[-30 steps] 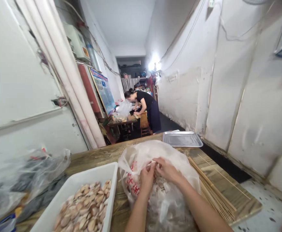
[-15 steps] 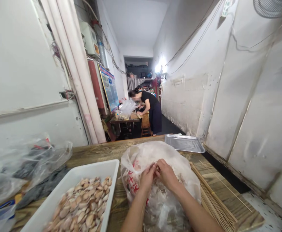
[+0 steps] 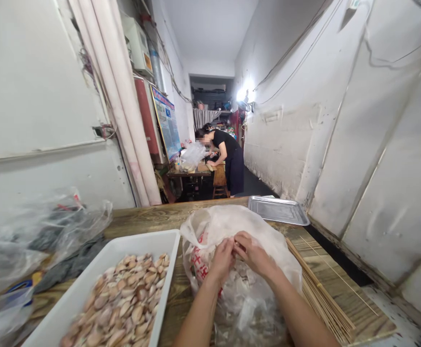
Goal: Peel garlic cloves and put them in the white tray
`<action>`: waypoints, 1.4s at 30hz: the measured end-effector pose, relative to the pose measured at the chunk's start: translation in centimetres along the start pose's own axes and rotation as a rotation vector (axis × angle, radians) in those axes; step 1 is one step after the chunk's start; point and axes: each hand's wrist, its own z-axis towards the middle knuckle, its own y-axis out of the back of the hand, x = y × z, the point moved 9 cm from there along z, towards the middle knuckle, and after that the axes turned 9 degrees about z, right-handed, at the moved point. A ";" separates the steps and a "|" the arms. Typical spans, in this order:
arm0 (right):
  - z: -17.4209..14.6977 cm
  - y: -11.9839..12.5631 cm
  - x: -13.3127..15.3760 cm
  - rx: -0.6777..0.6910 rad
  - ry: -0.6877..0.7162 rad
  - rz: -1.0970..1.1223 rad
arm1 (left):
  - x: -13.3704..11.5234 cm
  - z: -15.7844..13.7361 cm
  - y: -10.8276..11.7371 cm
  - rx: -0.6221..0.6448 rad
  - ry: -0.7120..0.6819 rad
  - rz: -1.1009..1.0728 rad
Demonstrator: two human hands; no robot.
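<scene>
White bag (image 3: 248, 301) now sits slightly higher in view.

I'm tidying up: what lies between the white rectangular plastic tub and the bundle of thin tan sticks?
The head view shows a translucent white plastic bag, with the left hand and right hand over it.

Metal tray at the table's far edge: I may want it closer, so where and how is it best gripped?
Probably by the rim of the metal tray, at its right-hand short end, coming from the right. The tray lies flat, its raised rim offers an edge to pinch, and the plastic bag crowds its near left side.
</scene>
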 end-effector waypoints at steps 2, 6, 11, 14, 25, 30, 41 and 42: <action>0.1 -0.3 0.5 0.008 0.034 -0.017 | 0.1 -0.2 -0.1 0.014 0.042 -0.098; 0.1 -0.7 1.0 -0.055 0.108 -0.143 | 0.3 -0.5 -0.3 0.025 0.129 -0.266; 0.1 -1.5 0.7 -0.149 0.121 -0.298 | 0.9 -0.5 -0.5 -0.051 0.216 -0.406; 0.1 -1.8 0.2 -0.152 0.055 -0.287 | 0.9 -0.5 -0.6 -0.077 0.217 -0.472; -1.0 -0.6 -7.5 -0.434 -0.489 0.712 | -0.5 -1.2 -3.4 0.289 0.232 -0.480; -0.6 -2.1 -9.2 -0.455 -0.613 1.167 | -0.4 -1.1 -2.7 0.227 0.179 -0.428; -0.8 -2.4 -8.4 -0.432 -0.643 1.278 | -0.3 -0.7 -2.2 0.198 0.138 -0.433; -0.9 -2.2 -8.6 -0.464 -0.645 1.243 | -0.4 -0.7 -2.3 0.207 0.129 -0.421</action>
